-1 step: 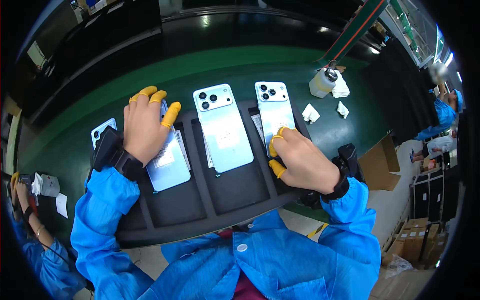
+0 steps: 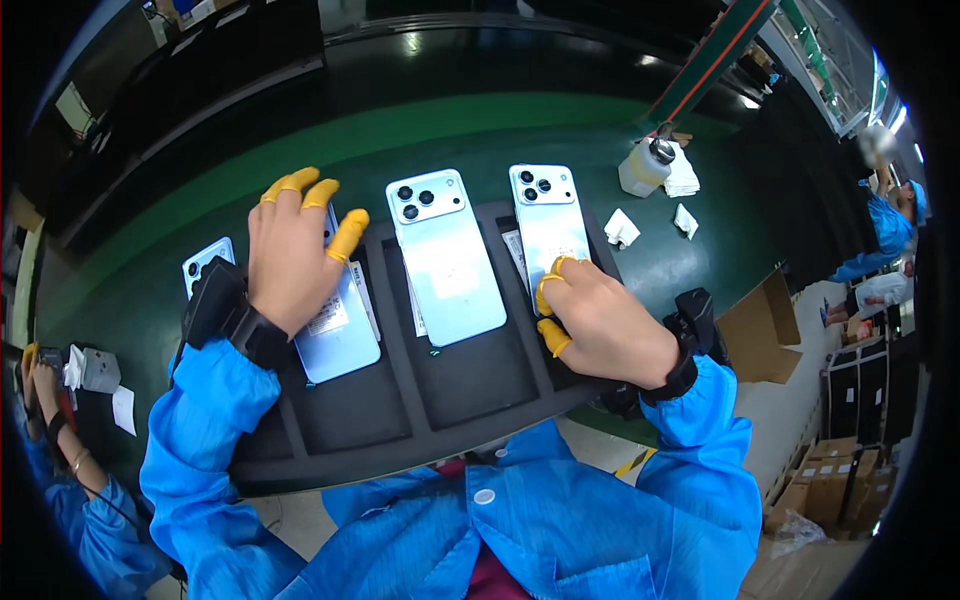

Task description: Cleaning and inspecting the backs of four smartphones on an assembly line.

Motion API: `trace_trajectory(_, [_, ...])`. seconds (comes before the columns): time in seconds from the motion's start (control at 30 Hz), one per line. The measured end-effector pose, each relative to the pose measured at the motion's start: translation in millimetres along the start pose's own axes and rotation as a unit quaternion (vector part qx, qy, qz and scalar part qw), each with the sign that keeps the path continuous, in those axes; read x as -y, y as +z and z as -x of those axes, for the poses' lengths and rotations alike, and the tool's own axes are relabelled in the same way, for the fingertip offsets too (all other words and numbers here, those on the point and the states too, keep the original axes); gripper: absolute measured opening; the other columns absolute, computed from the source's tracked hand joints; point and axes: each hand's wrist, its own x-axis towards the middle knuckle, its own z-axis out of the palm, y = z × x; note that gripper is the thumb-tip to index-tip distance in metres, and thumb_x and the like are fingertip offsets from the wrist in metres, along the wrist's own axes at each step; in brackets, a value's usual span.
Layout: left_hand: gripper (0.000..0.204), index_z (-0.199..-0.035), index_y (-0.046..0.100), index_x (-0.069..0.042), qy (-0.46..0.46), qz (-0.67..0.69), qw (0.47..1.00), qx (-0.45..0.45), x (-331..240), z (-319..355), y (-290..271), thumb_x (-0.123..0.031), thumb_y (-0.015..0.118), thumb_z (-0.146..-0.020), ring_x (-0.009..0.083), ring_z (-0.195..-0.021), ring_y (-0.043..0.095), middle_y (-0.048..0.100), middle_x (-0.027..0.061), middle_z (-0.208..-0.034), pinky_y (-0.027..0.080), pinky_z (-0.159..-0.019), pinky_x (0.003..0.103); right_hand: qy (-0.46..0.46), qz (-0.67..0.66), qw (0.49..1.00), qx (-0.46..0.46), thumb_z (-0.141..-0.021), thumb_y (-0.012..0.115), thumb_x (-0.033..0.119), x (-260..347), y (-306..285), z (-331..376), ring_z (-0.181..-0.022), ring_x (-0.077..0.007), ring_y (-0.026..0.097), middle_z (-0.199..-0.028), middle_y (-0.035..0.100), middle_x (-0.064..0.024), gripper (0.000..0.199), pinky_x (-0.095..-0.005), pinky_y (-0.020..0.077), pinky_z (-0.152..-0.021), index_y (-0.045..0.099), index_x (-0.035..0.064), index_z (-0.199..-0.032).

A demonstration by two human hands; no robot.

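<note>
Light blue smartphones lie back-up in a row on a black slotted tray point(image 2: 475, 390). My left hand point(image 2: 288, 262) rests over the upper part of one smartphone point(image 2: 345, 352), fingers apart, hiding most of its camera area. My right hand point(image 2: 615, 325) closes around the lower end of the rightmost smartphone point(image 2: 556, 230), thumb and fingers near its edge; that end is hidden. Between my hands sits the middle smartphone point(image 2: 455, 265), untouched. A further smartphone point(image 2: 206, 262) is partly covered by the black device on my left wrist. Yellow finger cots cover several fingertips.
On the green table point(image 2: 560, 125) at the right stand a white bottle point(image 2: 642, 172) and folded white wipes point(image 2: 682, 170); crumpled wipes point(image 2: 621, 228) lie nearer. An open cardboard box point(image 2: 765, 330) is beyond the right edge. Another person's hands point(image 2: 45, 385) work at far left.
My left thumb and fingers have shifted slightly, the thumb moving a little right and the fingers a little farther away. My right hand has hardly moved.
</note>
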Motion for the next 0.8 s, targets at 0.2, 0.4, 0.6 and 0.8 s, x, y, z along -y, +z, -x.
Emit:
trace_trajectory(0.2, [0.049, -0.12, 0.058, -0.003, 0.348, 0.229, 0.904, 0.098, -70, 13, -18, -0.031, 0.07, -0.081, 0.0364, -0.114, 0.051, 0.058, 0.0169, -0.12, 0.038, -0.1, 0.046, 0.193, -0.286, 0.936, 0.06, -0.078, 0.051, 0.009, -46, -15, -18, -0.066, -0.025, 0.062, -0.074, 0.062, -0.0151, 0.015, -0.033, 0.0491, -0.061, 0.06, -0.002, -0.083])
trace_trajectory(0.4, [0.063, -0.132, 0.051, -0.005, 0.421, 0.128, 0.861, 0.255, -117, 33, 12, -0.051, 0.053, -0.089, 0.0313, -0.129, 0.043, 0.053, 0.0178, -0.131, 0.024, -0.114, 0.045, 0.176, -0.204, 0.963, 0.015, -0.073, 0.058, 0.008, -44, -4, -14, -0.07, -0.0163, 0.064, -0.075, 0.063, -0.0126, 0.017, -0.0289, 0.0496, -0.062, 0.062, -0.0025, -0.086])
trace_trajectory(0.6, [0.07, -0.137, 0.045, -0.004, 0.387, 0.225, 0.882, 0.148, -118, 42, 28, -0.054, 0.05, -0.089, 0.0297, -0.132, 0.041, 0.051, 0.0176, -0.133, 0.023, -0.115, 0.044, -0.017, -0.52, 0.805, -0.287, -0.078, 0.057, 0.006, -64, -88, -14, -0.069, -0.0146, 0.059, -0.08, 0.059, -0.0052, 0.011, -0.0282, 0.0467, -0.06, 0.058, 0.0024, -0.089])
trace_trajectory(0.8, [0.069, -0.137, 0.044, -0.004, 0.447, 0.252, 0.842, 0.17, -110, 49, 5, -0.053, 0.051, -0.088, 0.0349, -0.134, 0.036, 0.043, 0.0204, -0.14, 0.024, -0.112, 0.049, -0.198, -0.1, 0.958, -0.182, -0.062, 0.065, 0.002, 28, -36, -70, -0.074, -0.0332, 0.057, -0.082, 0.056, -0.0178, 0.026, -0.035, 0.0487, -0.065, 0.057, -0.0015, -0.086])
